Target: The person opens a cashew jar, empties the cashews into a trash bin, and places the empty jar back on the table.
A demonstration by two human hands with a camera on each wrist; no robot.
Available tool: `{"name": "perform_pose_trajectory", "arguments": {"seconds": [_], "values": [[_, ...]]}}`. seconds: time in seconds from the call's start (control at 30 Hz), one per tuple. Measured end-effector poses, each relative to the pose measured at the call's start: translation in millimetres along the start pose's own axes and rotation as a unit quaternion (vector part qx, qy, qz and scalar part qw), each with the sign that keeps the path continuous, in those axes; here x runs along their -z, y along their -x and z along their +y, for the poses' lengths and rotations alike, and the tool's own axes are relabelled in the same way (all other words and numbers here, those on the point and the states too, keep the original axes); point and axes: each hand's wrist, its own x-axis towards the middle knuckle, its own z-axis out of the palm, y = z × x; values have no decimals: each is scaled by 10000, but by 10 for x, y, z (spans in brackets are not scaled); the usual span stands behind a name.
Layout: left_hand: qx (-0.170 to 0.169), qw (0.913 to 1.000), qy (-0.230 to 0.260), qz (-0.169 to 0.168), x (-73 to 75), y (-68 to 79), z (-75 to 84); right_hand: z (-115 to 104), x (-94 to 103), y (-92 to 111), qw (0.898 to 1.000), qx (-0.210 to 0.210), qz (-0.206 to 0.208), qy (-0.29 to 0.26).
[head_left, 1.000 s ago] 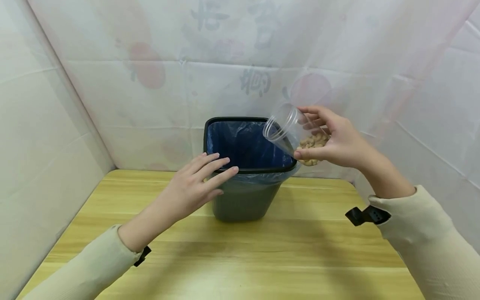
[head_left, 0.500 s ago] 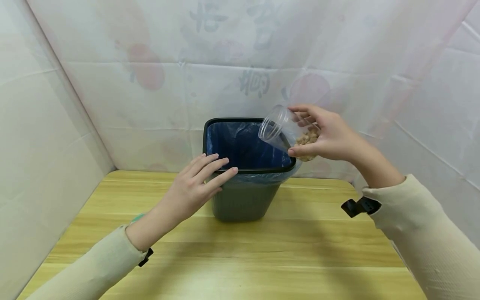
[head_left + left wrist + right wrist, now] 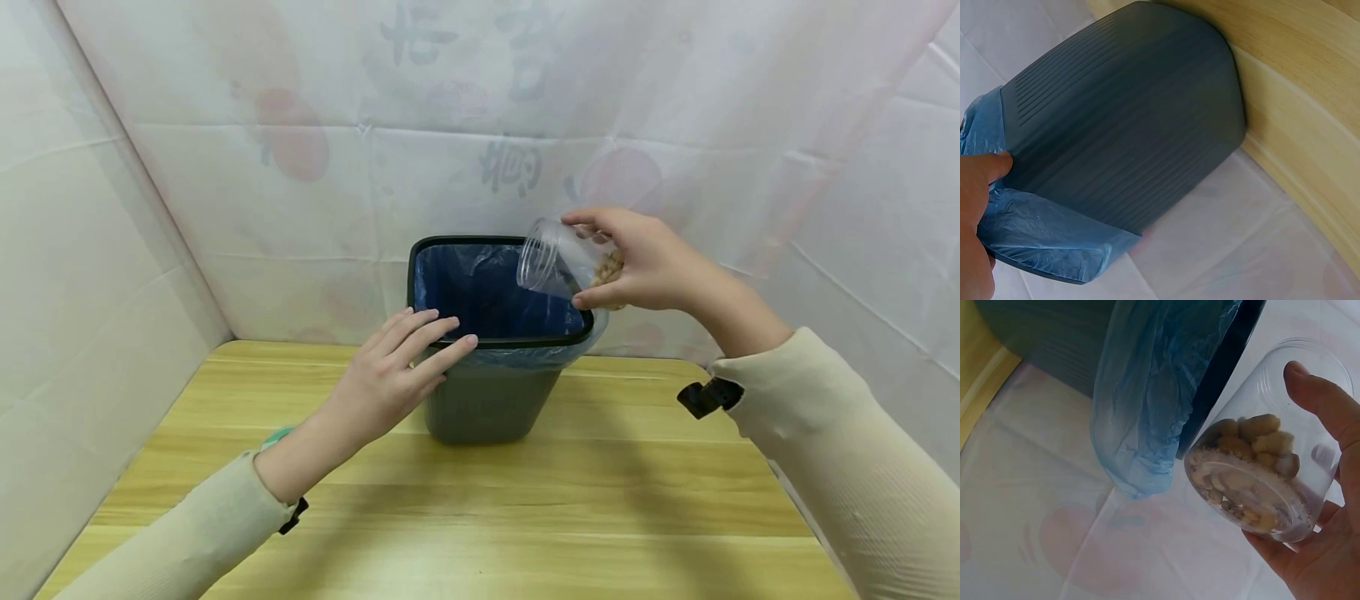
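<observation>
My right hand (image 3: 645, 260) holds a clear plastic jar (image 3: 542, 258) tipped on its side, its mouth pointing left over the bin opening. Cashew nuts (image 3: 1260, 437) lie toward the jar's bottom, with fine crumbs. The trash can (image 3: 480, 400) is dark grey with a black rim and stands on the table. A blue plastic bag (image 3: 480, 279) lines it and folds over the rim. At the rim's near-left corner sits my left hand (image 3: 386, 375), fingers spread over the edge. In the left wrist view its thumb (image 3: 999, 165) presses the outer wall at the bag's hem.
A wood-grain table (image 3: 487, 517) lies beneath the trash can. White fabric (image 3: 360, 183) with pale red prints and faint characters hangs behind, and plain white walls (image 3: 82, 250) stand at both sides. Black straps hang at both cuffs.
My right hand has carried the jar left and tilted it further toward level, its mouth now over the trash can. The left hand stays at the rim.
</observation>
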Motion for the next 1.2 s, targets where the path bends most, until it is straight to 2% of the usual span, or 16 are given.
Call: {"name": "perform_pose_trajectory", "arguments": {"seconds": [0.43, 0.83, 1.2], "values": [[14, 10000, 10, -14, -10, 6, 8, 6, 15, -88, 9974, 140, -272, 656], [10, 10000, -13, 76, -18, 0, 19, -98, 65, -130, 9910, 102, -610, 1186], [18, 9999, -3, 101, -23, 1, 8, -132, 101, -163, 9857, 167, -682, 1530]]}}
